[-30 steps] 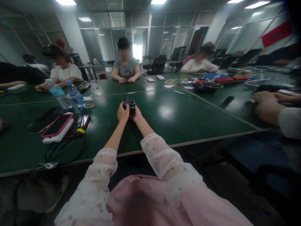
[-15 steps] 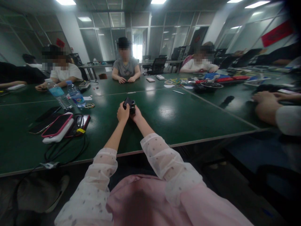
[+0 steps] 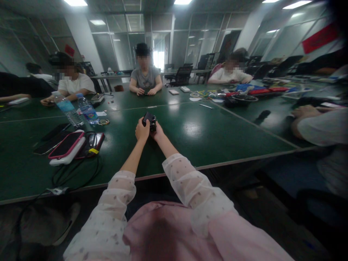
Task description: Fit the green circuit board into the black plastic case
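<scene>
Near the centre of the frame, my left hand and right hand grip a black device above the green worktop.

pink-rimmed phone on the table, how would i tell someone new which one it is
On the big green table, find the blue-capped water bottle at the left. Nearer the camera and a little left lies a black-screened phone. Its bright pink rim and the white slab under it set it apart from the dark slab on its left.
</scene>
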`<state>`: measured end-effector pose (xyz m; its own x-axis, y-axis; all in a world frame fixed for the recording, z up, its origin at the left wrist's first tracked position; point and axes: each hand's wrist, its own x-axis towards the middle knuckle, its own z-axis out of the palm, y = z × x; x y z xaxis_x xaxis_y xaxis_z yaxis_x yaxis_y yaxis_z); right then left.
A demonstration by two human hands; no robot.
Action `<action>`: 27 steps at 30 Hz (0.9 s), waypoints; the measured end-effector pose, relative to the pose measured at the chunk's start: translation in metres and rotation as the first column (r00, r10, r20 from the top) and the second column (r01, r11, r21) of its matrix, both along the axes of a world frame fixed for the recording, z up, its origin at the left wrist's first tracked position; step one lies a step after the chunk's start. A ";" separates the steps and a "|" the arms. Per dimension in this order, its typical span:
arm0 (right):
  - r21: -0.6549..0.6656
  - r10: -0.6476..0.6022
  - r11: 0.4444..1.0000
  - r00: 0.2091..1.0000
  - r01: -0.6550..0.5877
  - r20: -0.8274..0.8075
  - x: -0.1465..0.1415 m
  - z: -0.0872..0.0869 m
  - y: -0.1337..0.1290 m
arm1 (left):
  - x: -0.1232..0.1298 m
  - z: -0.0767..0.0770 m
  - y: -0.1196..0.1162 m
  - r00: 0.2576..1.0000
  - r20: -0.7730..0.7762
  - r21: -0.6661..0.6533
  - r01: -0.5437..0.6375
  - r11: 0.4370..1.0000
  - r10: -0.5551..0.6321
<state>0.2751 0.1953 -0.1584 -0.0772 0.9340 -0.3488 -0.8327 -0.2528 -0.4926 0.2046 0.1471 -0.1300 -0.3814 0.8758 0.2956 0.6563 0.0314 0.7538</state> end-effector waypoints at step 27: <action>-0.004 -0.001 1.000 1.000 0.001 -0.024 0.001 0.002 -0.002 | 0.000 -0.001 0.000 1.000 0.003 0.009 0.004 1.000 -0.004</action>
<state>0.2757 0.1932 -0.1564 -0.0845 0.9328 -0.3502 -0.8443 -0.2537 -0.4720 0.2044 0.1474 -0.1312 -0.3791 0.8746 0.3024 0.6539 0.0219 0.7562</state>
